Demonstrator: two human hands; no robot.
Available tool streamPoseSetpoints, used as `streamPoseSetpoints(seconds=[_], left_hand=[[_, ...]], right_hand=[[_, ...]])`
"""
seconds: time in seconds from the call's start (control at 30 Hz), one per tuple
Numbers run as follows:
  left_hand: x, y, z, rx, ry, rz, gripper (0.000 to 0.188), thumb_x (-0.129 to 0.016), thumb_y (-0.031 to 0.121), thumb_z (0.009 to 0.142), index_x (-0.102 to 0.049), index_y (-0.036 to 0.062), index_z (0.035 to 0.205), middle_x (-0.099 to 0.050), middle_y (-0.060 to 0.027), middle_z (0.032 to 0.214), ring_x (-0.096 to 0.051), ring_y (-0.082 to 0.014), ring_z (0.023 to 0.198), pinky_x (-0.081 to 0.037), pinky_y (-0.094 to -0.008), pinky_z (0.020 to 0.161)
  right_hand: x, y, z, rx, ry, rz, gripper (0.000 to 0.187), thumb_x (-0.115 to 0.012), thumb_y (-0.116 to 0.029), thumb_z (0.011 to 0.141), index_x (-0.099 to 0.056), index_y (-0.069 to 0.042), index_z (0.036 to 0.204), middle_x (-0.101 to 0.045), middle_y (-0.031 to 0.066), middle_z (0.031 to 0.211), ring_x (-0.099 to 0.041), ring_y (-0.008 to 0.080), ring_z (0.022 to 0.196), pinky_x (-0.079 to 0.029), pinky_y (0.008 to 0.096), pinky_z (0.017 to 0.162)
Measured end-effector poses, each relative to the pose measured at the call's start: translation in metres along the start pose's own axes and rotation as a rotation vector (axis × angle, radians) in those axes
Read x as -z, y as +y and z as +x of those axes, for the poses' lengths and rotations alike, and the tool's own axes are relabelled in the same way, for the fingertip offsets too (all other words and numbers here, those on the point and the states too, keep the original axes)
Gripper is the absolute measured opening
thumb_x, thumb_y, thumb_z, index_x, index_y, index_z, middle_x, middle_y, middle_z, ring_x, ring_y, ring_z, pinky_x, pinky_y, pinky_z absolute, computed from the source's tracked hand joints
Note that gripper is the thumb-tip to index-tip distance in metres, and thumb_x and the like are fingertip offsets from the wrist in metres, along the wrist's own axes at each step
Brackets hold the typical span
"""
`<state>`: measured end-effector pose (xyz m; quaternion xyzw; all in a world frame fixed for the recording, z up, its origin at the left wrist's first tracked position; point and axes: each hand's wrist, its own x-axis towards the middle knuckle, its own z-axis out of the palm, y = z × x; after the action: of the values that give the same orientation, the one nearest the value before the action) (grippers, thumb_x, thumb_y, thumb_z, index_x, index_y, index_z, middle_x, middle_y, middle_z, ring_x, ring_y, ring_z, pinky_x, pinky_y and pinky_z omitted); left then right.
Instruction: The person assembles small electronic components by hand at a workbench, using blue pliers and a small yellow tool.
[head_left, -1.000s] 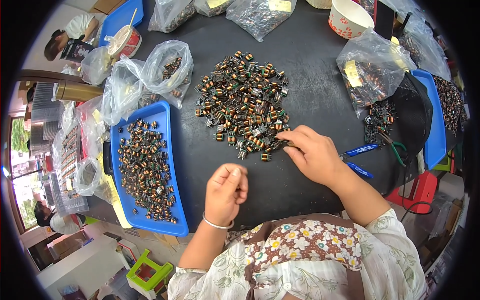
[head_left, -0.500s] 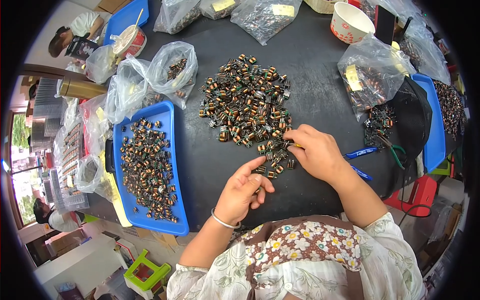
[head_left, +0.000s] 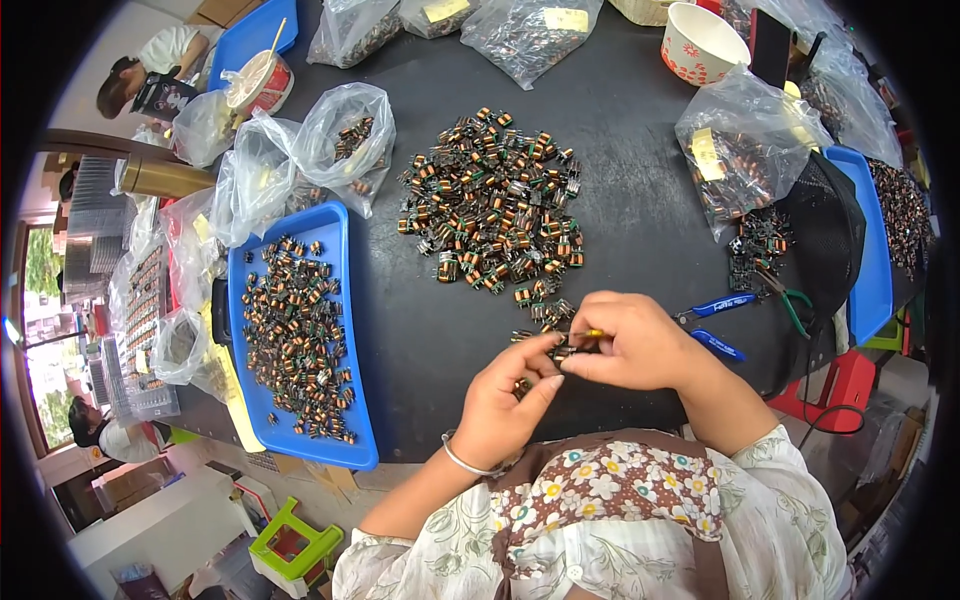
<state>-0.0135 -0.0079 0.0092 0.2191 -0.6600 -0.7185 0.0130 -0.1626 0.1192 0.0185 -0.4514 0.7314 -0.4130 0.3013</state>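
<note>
My left hand [head_left: 500, 405], with a pale bracelet at its wrist, is closed in front of the pile. Its thumb and fingertips pinch a small copper-wound coil component [head_left: 562, 351], and another coil [head_left: 521, 388] shows in the curl of its fingers. My right hand [head_left: 638, 343] meets it from the right, closed round a slim tool with a yellow part [head_left: 594, 333]; the tool's kind cannot be made out. Right thumb and fingertips are at the pinched coil. Just beyond the hands lies a large pile of similar coils [head_left: 490, 195], with a few strays [head_left: 540, 300] at its near end.
A blue tray [head_left: 362, 400] of coils stands left, beside open plastic bags [head_left: 345, 130]. To the right lie blue-handled tools [head_left: 722, 304], green-handled pliers [head_left: 796, 310], a filled bag [head_left: 745, 150] and a black mesh item [head_left: 825, 220]. A paper bowl [head_left: 700, 45] stands far right.
My right hand has drawn back from the near end of the pile toward me. My left hand has moved right and closed, so both hands now meet at one coil.
</note>
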Motion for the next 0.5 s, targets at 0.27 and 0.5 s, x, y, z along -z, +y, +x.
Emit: streamPoseSetpoints(seconds=[0.27,0.5], left_hand=[[0.000,0.006,-0.002,0.246,-0.010,-0.174,0.017,-0.054,0.000,0.084,-0.057,0.0016,0.100,-0.061,-0.0044,0.081,-0.052,-0.0049,0.060,-0.041,-0.0151,0.050],[0.005,-0.001,-0.003,0.332,-0.017,-0.371,0.017,-0.055,0.000,0.083,-0.055,0.0006,0.100,-0.061,-0.0068,0.081,-0.050,-0.0049,0.055,-0.037,-0.0148,0.044]], right_hand=[[-0.004,0.008,0.000,0.084,0.099,-0.090,0.009,-0.065,-0.011,0.071,-0.061,-0.004,0.076,-0.058,0.0086,0.069,-0.057,0.0245,0.060,-0.044,0.0316,0.052],[0.002,0.002,0.000,-0.057,-0.009,-0.340,0.016,-0.061,-0.019,0.075,-0.055,-0.007,0.085,-0.060,0.0090,0.072,-0.059,0.0299,0.070,-0.046,0.0400,0.061]])
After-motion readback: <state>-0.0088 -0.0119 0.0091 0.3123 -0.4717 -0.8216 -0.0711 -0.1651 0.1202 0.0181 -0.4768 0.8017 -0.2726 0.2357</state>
